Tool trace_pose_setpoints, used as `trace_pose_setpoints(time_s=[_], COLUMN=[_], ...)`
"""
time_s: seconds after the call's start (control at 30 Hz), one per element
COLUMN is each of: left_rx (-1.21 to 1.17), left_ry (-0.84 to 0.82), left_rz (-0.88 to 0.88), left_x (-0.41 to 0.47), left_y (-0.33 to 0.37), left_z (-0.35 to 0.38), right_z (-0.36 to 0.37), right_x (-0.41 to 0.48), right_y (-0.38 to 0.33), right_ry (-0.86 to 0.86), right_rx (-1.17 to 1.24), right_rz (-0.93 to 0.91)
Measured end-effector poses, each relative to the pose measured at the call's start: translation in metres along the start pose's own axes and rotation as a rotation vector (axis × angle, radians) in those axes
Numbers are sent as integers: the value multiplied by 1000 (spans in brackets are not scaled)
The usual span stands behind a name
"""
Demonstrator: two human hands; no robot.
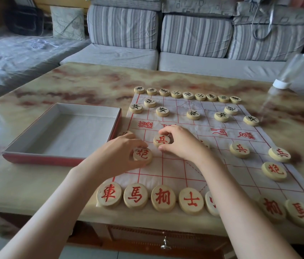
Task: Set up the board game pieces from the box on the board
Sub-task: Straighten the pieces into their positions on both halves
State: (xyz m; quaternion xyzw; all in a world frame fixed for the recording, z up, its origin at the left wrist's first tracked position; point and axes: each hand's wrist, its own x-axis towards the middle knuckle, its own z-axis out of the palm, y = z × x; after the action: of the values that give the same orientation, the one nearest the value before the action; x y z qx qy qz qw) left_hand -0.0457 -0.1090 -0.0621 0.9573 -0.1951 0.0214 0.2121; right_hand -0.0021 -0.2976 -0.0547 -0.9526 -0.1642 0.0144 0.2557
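Middle of the frame: right hand [181, 143] pinching a round red soldier piece [161, 140] by its rim, piece lying on the board [171, 171]. Just below and left: left hand [121, 152] gripping a red cannon piece [142, 156], fingers curled over its edge. Looks like hard wood, thick and smooth, likely light, not easy to break. Best held by the round edge, thumb on one side, fingers on the other. Might slide a bit on the thin, wrinkly board, so set down softly, right on a line crossing. Left of the board: the box [69, 128], open. Seems nearly done.
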Motion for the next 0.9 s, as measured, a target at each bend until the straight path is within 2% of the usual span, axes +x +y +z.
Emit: trace_pose_setpoints(time_s=[0.9], left_rx=[30], left_ry=[15], left_rz=[-101], left_x=[-1], left_y=[7], left_z=[-1], right_z=[1], right_x=[1], right_y=[6], right_ry=[-29], right_rx=[31], right_rz=[-1])
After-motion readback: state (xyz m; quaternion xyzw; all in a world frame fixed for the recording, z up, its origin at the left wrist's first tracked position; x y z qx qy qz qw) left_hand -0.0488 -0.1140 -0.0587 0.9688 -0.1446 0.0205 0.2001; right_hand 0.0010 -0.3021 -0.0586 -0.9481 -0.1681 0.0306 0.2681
